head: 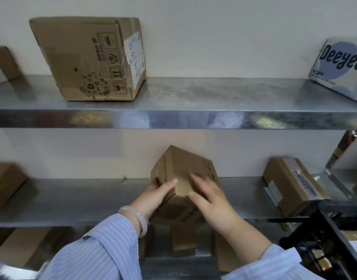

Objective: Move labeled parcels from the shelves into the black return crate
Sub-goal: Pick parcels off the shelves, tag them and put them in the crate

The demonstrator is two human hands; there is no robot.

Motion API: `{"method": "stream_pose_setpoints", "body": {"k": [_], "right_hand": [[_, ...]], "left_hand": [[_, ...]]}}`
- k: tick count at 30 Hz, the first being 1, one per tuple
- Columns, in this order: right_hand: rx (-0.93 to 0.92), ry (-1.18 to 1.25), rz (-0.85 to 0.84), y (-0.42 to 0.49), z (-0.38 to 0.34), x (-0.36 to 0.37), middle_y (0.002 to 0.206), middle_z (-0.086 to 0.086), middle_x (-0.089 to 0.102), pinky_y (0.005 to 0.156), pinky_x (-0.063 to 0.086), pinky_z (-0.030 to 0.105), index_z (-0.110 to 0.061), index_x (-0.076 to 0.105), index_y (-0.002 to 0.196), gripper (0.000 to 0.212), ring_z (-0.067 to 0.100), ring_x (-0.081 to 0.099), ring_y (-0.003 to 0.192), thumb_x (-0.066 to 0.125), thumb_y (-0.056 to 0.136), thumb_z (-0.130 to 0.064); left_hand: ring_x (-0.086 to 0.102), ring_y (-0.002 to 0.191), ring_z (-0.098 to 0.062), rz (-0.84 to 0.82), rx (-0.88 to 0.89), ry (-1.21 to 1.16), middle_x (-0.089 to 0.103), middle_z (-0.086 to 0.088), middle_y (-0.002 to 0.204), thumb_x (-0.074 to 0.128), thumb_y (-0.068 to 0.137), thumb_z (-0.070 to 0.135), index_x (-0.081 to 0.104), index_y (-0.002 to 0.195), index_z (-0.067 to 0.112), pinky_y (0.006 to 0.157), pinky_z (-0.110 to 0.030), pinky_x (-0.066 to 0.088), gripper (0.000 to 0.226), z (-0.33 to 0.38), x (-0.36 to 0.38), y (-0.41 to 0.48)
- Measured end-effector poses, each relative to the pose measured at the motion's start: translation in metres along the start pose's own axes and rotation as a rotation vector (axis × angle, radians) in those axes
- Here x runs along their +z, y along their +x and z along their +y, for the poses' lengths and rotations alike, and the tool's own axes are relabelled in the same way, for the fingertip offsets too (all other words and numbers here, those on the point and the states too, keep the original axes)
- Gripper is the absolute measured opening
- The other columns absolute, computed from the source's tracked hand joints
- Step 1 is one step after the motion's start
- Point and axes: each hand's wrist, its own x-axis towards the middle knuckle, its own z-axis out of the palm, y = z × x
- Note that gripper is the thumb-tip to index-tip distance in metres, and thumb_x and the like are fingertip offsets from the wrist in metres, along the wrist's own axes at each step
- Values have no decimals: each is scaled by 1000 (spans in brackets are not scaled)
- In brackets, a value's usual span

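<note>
A small brown cardboard parcel [179, 170] is tilted on the middle metal shelf [72, 201], held between both hands. My left hand [159, 193] grips its left side, with a pale bangle on the wrist. My right hand [210, 197] lies over its front and right side. The black return crate [323, 245] shows its corner at the lower right, below and to the right of the parcel. Another taped parcel with a label [294, 184] lies on the same shelf to the right.
On the upper shelf [214, 93] stand a large labeled cardboard box [86, 57] and a white "Deeyeo" box [343, 65] at the right edge. Brown boxes sit at the far left of both shelves, and more cartons [183, 239] on the level below.
</note>
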Motion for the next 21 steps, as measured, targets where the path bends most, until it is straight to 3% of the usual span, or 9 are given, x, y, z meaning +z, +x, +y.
{"method": "stream_pose_setpoints", "body": {"k": [3,5,7,10,15,17,19,21], "right_hand": [[210,113,246,11,24,-11,151,3,39,110,25,26,-25,33,150,64,20,33,141,61,94,-31],[439,156,194,14,40,-17,157,7,29,114,27,40,-25,21,154,76,28,29,144,62,92,-42],[547,224,91,14,51,-14,157,8,31,114,28,45,-26,18,155,75,31,32,143,55,93,-50],[511,320,32,7,50,-2,130,-4,55,105,36,38,-24,40,145,53,23,49,127,46,98,-49],[319,433,92,4,33,4,107,-22,54,83,42,17,-41,47,129,30,-1,51,96,49,100,-36],[260,428,99,6,25,2,104,-28,54,72,46,9,-51,47,115,24,-5,53,93,51,99,-34],[192,403,127,6,22,3,122,-21,55,89,48,17,-57,48,120,30,0,54,111,54,95,-42],[108,351,129,6,22,5,136,-15,49,102,44,29,-53,44,136,45,3,47,125,54,92,-47]], "left_hand": [[66,105,-26,-43,-22,-61,64,-3,122,70,73,67,35,145,37,84,-42,59,86,-8,-8,1],[65,108,-26,0,-12,-62,65,-1,121,64,77,66,42,141,37,93,-46,55,74,-12,-12,3],[60,111,-22,66,35,-1,64,2,122,52,90,59,45,140,36,102,-44,47,55,-14,-11,3],[54,122,-19,115,161,144,58,6,134,36,100,51,41,143,42,111,-43,38,45,-14,-6,1],[31,144,-17,148,287,404,26,10,159,41,104,31,27,152,35,120,-39,25,51,-25,-7,6],[32,143,-17,151,285,439,27,7,159,41,104,31,25,153,31,119,-36,26,52,-29,-7,6],[39,137,-17,168,280,457,33,5,155,41,103,34,26,153,29,114,-30,31,53,-30,-6,6],[42,134,-21,224,264,547,39,1,152,43,101,43,31,151,26,112,-34,35,55,-26,-6,9]]}}
